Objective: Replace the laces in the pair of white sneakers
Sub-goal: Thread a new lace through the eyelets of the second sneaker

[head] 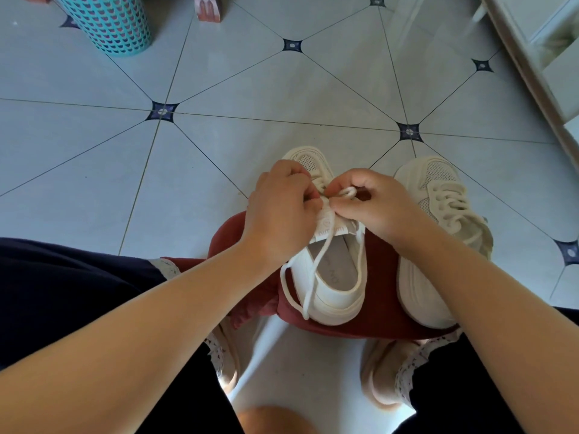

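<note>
Two white sneakers lie on a dark red cloth on the floor. Both hands work over the left sneaker, whose heel points toward me. My left hand has its fingers curled over the tongue and pinches the white lace. My right hand pinches a small loop of the same lace just above the tongue. Two loose lace ends trail down across the sneaker's opening and off its left side. The right sneaker lies beside it, fully laced, with my right forearm crossing it.
Pale tiled floor with dark diamond insets stretches ahead. A turquoise mesh bin stands at the far left, a wooden furniture leg beside it. A white cabinet edge runs along the right. My knees and slippered feet frame the bottom.
</note>
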`<state>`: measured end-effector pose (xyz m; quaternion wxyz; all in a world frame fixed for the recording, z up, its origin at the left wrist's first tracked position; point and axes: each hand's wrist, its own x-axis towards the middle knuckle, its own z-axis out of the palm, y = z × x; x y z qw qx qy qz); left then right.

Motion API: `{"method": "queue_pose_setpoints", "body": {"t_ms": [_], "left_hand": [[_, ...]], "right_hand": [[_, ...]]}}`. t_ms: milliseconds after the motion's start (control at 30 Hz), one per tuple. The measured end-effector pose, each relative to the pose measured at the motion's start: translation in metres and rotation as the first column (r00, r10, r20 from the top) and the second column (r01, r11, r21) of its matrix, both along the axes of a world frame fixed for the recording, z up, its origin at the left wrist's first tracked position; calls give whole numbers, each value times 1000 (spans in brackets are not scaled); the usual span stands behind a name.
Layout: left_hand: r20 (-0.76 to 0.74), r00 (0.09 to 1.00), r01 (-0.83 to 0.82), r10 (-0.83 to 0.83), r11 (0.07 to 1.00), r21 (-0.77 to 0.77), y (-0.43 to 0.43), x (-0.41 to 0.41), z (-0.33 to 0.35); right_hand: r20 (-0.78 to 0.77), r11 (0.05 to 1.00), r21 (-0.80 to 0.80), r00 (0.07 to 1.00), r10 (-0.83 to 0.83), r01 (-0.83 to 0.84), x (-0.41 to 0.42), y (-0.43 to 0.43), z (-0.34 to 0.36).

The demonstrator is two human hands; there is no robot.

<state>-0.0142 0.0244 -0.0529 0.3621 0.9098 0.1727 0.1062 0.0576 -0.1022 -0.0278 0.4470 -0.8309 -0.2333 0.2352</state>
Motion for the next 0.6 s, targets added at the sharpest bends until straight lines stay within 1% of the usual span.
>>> {"method": "queue_pose_setpoints", "body": {"t_ms": [33,67,100,133,167,200,233,267,300,333,367,400,433,467,500,533,567,600], "left_hand": [[2,1000,6,-6,999,33,1,0,2],[21,999,27,-29,997,71,2,-2,5],[57,996,65,-73,988,139,2,-4,8],[95,986,111,-137,965,239,2,-5,9],[133,972,139,-195,928,345,3,-7,11],[174,961,130,-216,906,402,4,-7,14],[198,964,95,-180,922,376,6,-6,19],[231,969,21,-88,961,277,10,-4,25],[251,967,-78,48,991,111,14,-1,32],[231,954,-173,193,979,-105,21,1,40],[191,930,-224,313,898,-379,28,2,50],[157,908,-201,390,731,-652,35,2,59],[133,892,-122,433,513,-850,42,2,65],[123,888,-20,443,306,-952,46,-1,69],[111,894,46,435,157,-987,49,-3,73],[89,909,62,407,79,-995,49,-5,76],[64,929,45,364,59,-997,49,-7,78],[42,948,22,316,64,-998,50,-7,80]], "right_hand": [[-57,1000,-8,998,21,-22,0,-1,2],[-53,997,-46,997,53,-55,1,-1,2],[-7,990,-107,996,88,-88,0,-2,2],[54,982,-163,993,110,-100,-1,-1,0],[100,977,-193,989,112,-91,-2,-1,0],[126,977,-200,987,104,-78,-3,-1,-1],[139,978,-199,985,99,-70,-3,-1,-3],[139,977,-201,985,101,-72,-3,-2,-4],[126,976,-205,987,103,-75,-2,-4,-4],[109,976,-202,989,102,-79,-1,-5,-5],[98,978,-193,990,102,-81,0,-6,-5],[99,979,-185,990,104,-85,0,-6,-6],[108,979,-185,988,110,-89,-1,-6,-6],[117,978,-188,986,117,-93,-1,-6,-6],[124,977,-193,985,120,-95,-2,-5,-7],[130,975,-198,984,123,-95,-2,-5,-7],[139,974,-206,983,124,-93,-2,-5,-6],[151,973,-214,981,123,-89,-1,-5,-6]]}}
